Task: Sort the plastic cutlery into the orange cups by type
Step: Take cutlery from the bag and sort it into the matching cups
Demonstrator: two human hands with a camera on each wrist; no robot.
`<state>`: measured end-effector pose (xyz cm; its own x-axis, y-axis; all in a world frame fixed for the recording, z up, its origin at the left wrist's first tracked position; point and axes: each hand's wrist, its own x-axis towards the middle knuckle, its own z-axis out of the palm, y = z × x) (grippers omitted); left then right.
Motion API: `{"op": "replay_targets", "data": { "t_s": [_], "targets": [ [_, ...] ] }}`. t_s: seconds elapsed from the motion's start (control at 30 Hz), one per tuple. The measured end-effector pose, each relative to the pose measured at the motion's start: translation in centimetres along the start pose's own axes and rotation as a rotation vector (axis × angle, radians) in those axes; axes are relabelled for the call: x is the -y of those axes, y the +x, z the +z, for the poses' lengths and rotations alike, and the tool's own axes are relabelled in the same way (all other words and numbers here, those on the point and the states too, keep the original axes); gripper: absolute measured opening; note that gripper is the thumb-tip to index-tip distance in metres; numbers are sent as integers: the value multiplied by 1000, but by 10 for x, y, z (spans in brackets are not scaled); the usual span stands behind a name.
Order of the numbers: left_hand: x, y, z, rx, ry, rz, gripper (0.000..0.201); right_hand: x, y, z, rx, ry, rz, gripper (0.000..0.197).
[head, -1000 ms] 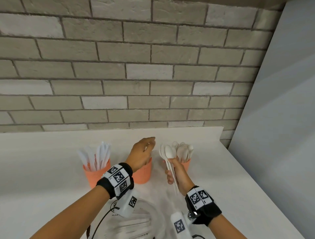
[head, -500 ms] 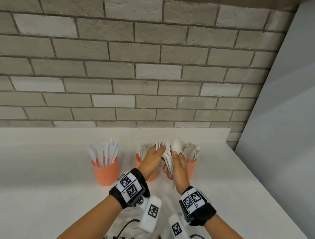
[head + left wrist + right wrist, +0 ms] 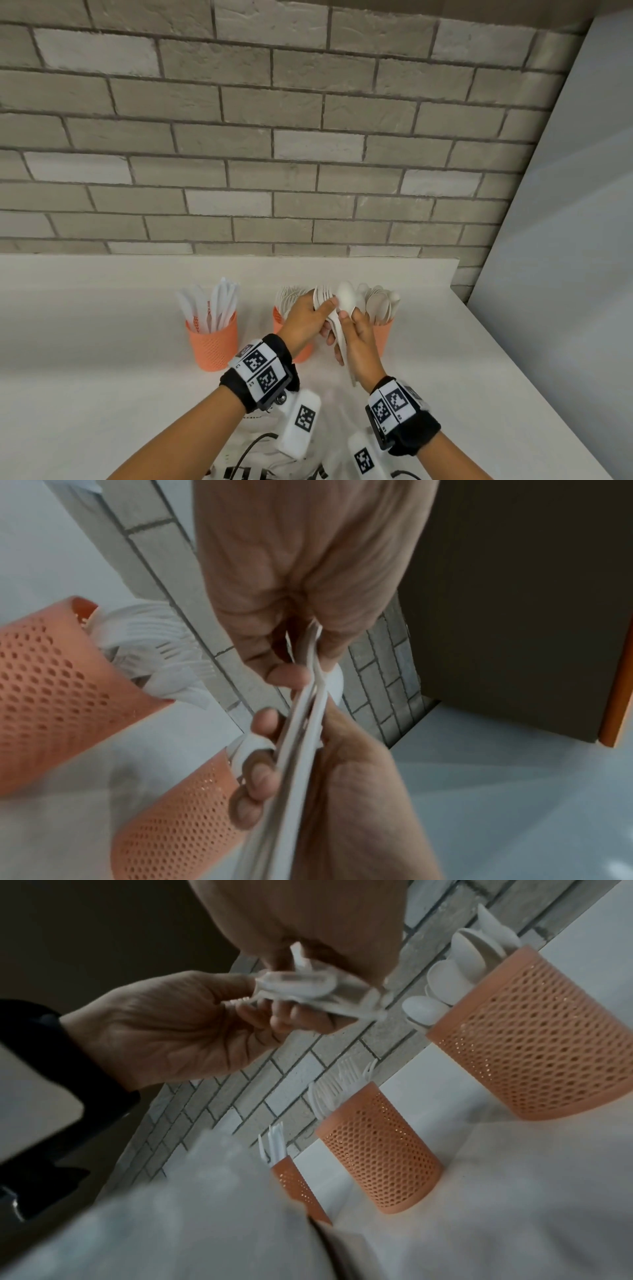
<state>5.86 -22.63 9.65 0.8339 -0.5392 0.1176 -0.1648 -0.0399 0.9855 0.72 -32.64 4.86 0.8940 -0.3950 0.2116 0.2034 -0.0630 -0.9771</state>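
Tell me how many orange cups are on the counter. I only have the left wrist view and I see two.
Observer: Three. The head view shows a third orange cup at the far left, holding knives.
Operator: What's being held? I see only handles.
Observer: A cutlery bundle. In the head view, fork heads and one spoon bowl stick up above the left hand and right hand.
Operator: What's in the lower cup in my view?
Observer: Spoons. The right wrist view shows them filling the right cup.
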Motion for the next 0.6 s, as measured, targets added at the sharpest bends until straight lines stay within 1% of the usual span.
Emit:
{"op": "replay_targets", "data": {
  "t_s": [0.07, 0.13, 0.2, 0.27, 0.33, 0.37, 0.43, 0.47, 0.53, 0.6],
  "targets": [
    [4, 3, -7, -1, 61, -37, 13, -4, -1, -7, 12, -71, -11, 28],
    [9, 6, -16, -1, 145, -41, 9, -4, 0, -15, 5, -172, -21, 35],
    [10, 9, -28, -24, 221, -41, 10, 0, 3, -27, -41, -297, -26, 41],
    [6, 12, -41, -93, 239, -26, 8, 6, 11, -40, -108, -399, -22, 40],
    [-1, 17, -53, -193, 246, 42, 4, 15, 24, -52, -177, -399, -42, 36],
    [-6, 20, -58, -238, 253, 87, 5, 20, 31, -57, -219, -399, -65, 33],
    [-13, 27, -64, -290, 268, 180, 7, 31, 45, -65, -286, -420, -109, 24],
    [-16, 30, -66, -294, 277, 219, 6, 37, 52, -68, -302, -441, -123, 21],
    [-20, 36, -66, -267, 313, 267, 4, 41, 62, -73, -308, -509, -131, 27],
    [-20, 41, -66, -223, 366, 282, 3, 41, 69, -76, -291, -599, -104, 31]
  ]
}}
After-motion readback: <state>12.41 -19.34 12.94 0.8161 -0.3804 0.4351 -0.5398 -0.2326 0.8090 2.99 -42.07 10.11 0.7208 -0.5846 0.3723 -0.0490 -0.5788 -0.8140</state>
